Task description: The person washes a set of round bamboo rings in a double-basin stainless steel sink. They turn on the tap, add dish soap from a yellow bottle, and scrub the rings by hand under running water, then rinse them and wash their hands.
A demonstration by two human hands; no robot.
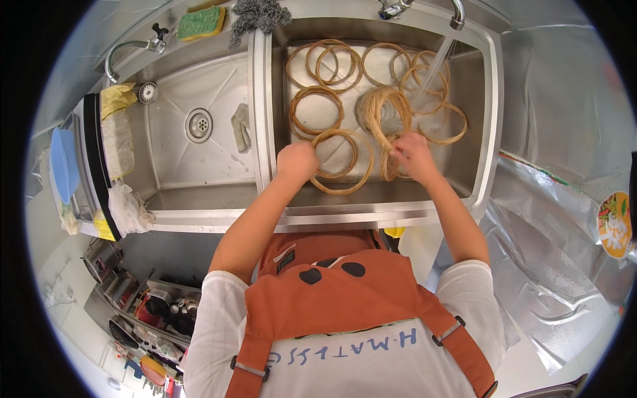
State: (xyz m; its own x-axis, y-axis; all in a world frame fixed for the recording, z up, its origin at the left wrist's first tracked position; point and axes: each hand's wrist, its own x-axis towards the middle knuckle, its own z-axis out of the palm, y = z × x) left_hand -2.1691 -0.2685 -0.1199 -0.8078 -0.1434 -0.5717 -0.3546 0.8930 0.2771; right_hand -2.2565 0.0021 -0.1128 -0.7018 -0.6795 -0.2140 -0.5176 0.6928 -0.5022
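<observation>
My left hand [297,161] is closed at the left rim of a thin coil of tan, cane-like strand [370,171], low in the right sink basin. My right hand [415,155] grips a thicker bundle of the same coiled strand [380,124], tilted up above the basin floor. Below that hand, another looped coil [388,166] is partly hidden. A grey, round wire-like mass [366,112] shows behind the held bundle. Several separate coils lie around, including a darker double ring [292,117] at the left and a loop [465,122] at the right.
Water [432,69] runs from the right faucet [457,22] into this basin. A divider [260,114] separates the left basin [174,149], which holds a grey cloth [241,128]. A sponge [200,23] and grey scrubber [259,20] sit on the back ledge.
</observation>
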